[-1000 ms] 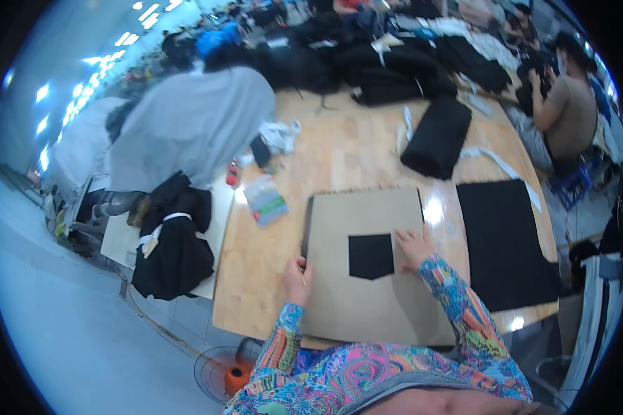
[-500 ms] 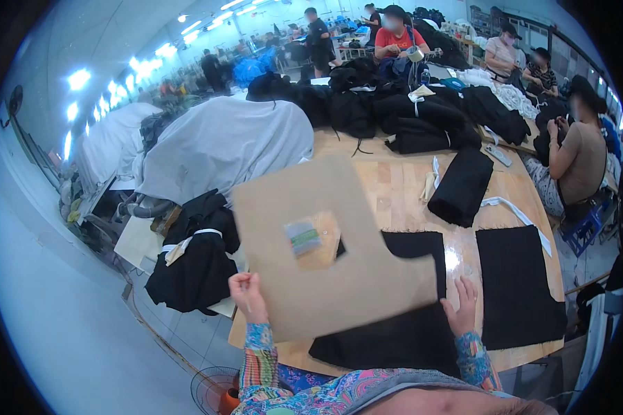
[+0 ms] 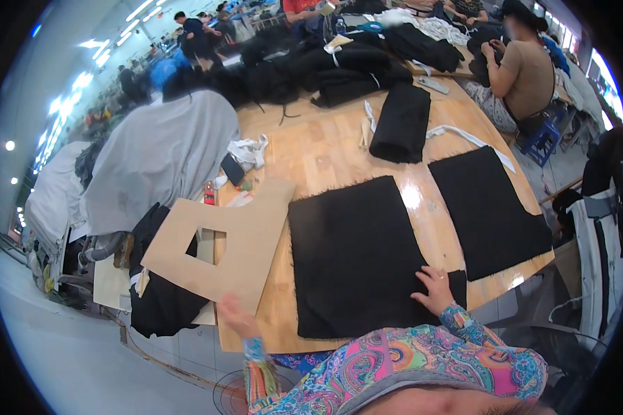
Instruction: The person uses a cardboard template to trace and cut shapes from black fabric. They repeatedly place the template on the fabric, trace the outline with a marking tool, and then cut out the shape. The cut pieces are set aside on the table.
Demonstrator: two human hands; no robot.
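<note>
A brown cardboard pattern (image 3: 256,242) with a square cut-out lies at the left edge of the table, partly over a dark cloth bundle. Just off its near edge is my left hand (image 3: 237,319), blurred, its fingers loosely apart and apparently not holding the cardboard. A large black fabric panel (image 3: 353,256) lies flat in front of me. My right hand (image 3: 434,290) rests on its right side near the lower notch, fingers spread. Farther right lies a second black fabric panel (image 3: 488,211) of similar shape.
A rolled black fabric bundle (image 3: 401,124) and white strips (image 3: 471,138) lie beyond the panels on the wooden table (image 3: 325,152). Grey cloth (image 3: 163,159) covers a heap at left. Dark bundles line the far side. A seated person (image 3: 526,76) works at right.
The cardboard pattern was held up over the black panel; it now lies to the left, uncovering the panel. My left hand has come away from it. My view has turned rightward and down.
</note>
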